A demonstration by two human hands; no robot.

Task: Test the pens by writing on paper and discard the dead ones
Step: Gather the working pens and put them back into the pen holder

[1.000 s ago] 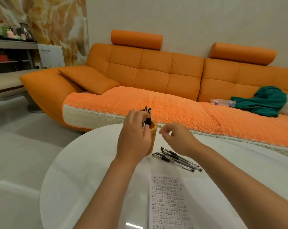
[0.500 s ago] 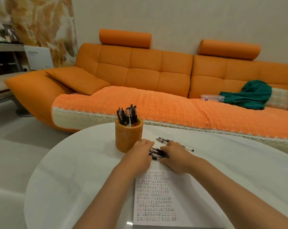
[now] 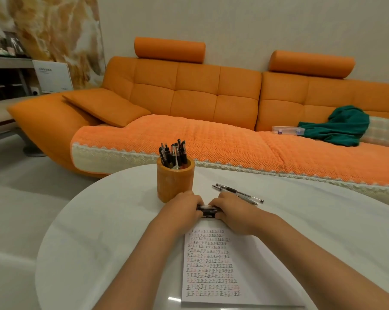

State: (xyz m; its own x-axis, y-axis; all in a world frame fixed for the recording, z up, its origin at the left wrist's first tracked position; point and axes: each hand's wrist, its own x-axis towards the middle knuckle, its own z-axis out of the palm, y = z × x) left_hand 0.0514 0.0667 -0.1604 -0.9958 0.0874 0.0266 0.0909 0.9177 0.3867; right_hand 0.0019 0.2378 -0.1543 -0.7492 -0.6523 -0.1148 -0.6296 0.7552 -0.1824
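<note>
An orange pen holder stands on the white round table, with several black pens upright in it. Just in front of it, my left hand and my right hand meet around a bundle of black pens, each hand closed on one end. Two loose pens lie on the table behind my right hand. A sheet of paper covered in rows of written marks lies in front of my hands.
An orange sofa runs along the far side of the table, with a green cloth and a clear plastic box on its seat. A shelf unit stands at the far left.
My left hand left the pen holder and came down to the table. Both hands closed together on the bundle of pens beside the paper, leaving two pens behind them.
</note>
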